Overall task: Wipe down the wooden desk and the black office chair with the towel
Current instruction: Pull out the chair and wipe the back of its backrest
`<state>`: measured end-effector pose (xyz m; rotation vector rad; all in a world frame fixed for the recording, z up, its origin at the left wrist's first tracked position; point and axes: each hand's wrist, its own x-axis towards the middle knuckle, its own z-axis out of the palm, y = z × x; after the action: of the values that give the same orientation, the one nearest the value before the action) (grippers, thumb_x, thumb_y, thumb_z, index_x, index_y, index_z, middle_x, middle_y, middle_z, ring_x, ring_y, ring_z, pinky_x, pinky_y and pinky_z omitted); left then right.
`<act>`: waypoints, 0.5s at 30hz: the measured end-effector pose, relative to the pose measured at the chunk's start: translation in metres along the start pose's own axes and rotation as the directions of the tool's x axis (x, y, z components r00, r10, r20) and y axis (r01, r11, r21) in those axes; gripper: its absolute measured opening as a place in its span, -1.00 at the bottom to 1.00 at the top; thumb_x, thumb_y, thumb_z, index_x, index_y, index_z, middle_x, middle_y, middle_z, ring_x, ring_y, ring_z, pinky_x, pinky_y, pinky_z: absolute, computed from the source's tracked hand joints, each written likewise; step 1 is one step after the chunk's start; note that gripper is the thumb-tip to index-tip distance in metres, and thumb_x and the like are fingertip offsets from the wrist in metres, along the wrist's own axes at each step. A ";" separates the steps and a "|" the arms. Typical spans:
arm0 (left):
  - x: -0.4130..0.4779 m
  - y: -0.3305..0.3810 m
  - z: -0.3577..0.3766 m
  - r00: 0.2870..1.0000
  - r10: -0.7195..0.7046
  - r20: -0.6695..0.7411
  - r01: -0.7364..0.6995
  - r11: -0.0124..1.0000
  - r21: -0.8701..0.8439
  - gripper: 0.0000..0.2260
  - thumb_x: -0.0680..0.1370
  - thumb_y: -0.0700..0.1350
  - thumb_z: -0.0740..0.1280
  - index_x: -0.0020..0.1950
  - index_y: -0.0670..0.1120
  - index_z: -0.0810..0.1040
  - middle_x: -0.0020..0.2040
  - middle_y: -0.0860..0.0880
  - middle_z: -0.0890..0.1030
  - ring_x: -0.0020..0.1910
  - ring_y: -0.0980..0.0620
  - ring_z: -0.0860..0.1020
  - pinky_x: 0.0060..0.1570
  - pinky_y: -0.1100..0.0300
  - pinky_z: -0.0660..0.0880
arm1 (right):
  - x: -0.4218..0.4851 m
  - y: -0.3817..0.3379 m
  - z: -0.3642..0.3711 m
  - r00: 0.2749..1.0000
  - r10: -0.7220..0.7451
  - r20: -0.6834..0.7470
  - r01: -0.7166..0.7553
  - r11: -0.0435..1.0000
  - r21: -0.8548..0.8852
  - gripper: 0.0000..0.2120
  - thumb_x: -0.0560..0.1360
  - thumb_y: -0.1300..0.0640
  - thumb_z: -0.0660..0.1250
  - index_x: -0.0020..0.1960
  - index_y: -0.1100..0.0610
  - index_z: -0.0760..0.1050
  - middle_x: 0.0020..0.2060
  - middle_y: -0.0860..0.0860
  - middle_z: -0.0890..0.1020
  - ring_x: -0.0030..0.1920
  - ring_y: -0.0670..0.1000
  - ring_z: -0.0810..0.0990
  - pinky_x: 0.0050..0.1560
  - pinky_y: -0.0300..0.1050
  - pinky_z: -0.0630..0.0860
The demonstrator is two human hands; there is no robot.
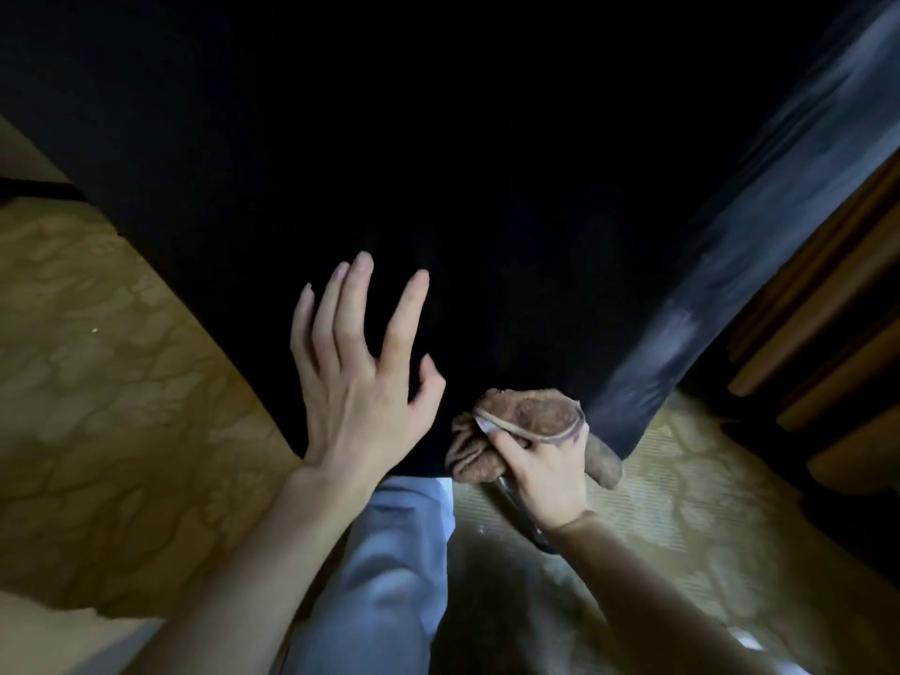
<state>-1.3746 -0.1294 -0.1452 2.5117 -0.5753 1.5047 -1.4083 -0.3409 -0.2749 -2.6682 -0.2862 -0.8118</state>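
Note:
The black office chair (438, 163) fills the upper middle of the head view as a broad dark surface, with a glossy dusty edge (759, 246) running down its right side. My left hand (355, 382) lies flat on the black surface with fingers straight and spread. My right hand (540, 467) grips a bunched brown towel (521, 421) at the chair's lower edge, just right of the left hand. Wooden desk parts (837, 333) show at the far right.
Patterned beige carpet (112, 406) lies to the left and below right. My leg in light blue trousers (389, 567) stands at the bottom middle. A dark slim part (523, 521), perhaps of the chair base, runs under my right wrist.

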 end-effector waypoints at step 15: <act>0.002 0.014 -0.004 0.999 -0.040 -0.019 0.040 0.999 0.035 -0.39 0.53 -0.07 0.34 0.59 -0.05 0.32 0.52 -0.26 0.24 0.52 -0.26 0.29 0.45 -0.31 0.28 | -0.027 -0.012 -0.045 0.995 0.028 -0.094 -0.033 0.998 -0.045 -0.26 0.20 0.07 0.47 0.38 -0.08 0.43 0.22 0.22 0.42 0.18 0.30 0.40 0.15 0.18 0.30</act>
<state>-1.3822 -0.1413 -0.1422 2.5171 -0.4969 1.5349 -1.4561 -0.3494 -0.2526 -2.6605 -0.2056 -0.9410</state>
